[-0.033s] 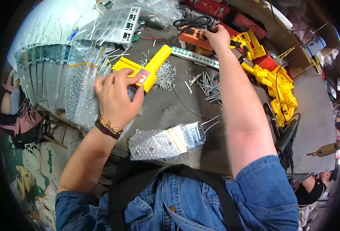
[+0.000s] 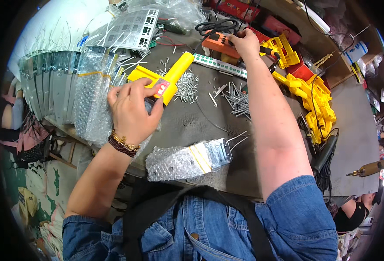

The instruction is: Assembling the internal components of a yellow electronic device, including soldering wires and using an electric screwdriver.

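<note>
My left hand (image 2: 135, 106) is closed around a yellow plastic housing (image 2: 174, 78) with a tube-like arm and a small pink label. The housing rests over the bench, its arm pointing away toward the upper right. At the back, my right hand (image 2: 245, 43) is at the right end of an orange box (image 2: 218, 42) with black knobs or sockets. Its fingers are bent in a pinch there, and what lies between them is hidden. Nearest me is a bubble-wrapped metal part (image 2: 179, 163) with a yellow band and two wires.
Loose screws (image 2: 186, 87) and longer screws (image 2: 236, 101) lie mid-bench. Behind them runs a white strip with green dots (image 2: 220, 65). Yellow housings (image 2: 309, 98) are heaped right, near a dark corded tool (image 2: 325, 154). Bubble-wrapped parts (image 2: 92, 95) stand left.
</note>
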A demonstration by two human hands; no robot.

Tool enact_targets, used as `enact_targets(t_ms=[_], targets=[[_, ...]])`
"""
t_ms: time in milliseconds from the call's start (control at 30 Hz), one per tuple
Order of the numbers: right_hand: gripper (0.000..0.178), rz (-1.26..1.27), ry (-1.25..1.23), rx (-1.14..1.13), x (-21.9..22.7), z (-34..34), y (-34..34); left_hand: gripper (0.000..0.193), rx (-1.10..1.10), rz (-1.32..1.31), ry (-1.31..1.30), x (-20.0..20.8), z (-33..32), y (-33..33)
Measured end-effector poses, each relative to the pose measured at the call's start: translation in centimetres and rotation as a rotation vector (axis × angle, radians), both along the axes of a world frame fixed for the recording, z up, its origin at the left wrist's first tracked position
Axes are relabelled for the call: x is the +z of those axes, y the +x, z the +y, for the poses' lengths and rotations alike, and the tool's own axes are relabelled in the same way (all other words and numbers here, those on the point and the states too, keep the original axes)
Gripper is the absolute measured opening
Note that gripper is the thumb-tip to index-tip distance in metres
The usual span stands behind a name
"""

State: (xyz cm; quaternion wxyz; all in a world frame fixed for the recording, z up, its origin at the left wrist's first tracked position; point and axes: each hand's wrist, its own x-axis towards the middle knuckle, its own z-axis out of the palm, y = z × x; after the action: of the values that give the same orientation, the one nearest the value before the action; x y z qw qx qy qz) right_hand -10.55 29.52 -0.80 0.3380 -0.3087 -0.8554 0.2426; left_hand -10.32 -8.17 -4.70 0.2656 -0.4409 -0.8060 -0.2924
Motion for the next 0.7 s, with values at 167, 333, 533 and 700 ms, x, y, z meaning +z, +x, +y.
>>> enact_targets(t_ms=[167, 333, 533, 700], targets=[[0.043, 0.031, 0.083, 0.019, -1.0, 2.5, -0.1, 0.075, 0.07, -0.025, -0.177, 0.7, -0.8, 3.9], [0.028, 0.389, 0.107, 0.164, 1.4, -2.4, -0.5, 0.093, 0.024, -0.311, -0.24, -0.4, -4.2, 3.6], [0.027, 0.55, -0.175, 0.759, 3.6, -4.8, 8.9, 0.101, -0.285, -0.742, -0.409, 9.2, -17.7, 5.6], [0.02, 0.216, 0.793, 1.178, 6.3, -26.1, 13.3, 0.091, -0.466, -0.564, -0.097, 8.0, -17.8, 9.2]])
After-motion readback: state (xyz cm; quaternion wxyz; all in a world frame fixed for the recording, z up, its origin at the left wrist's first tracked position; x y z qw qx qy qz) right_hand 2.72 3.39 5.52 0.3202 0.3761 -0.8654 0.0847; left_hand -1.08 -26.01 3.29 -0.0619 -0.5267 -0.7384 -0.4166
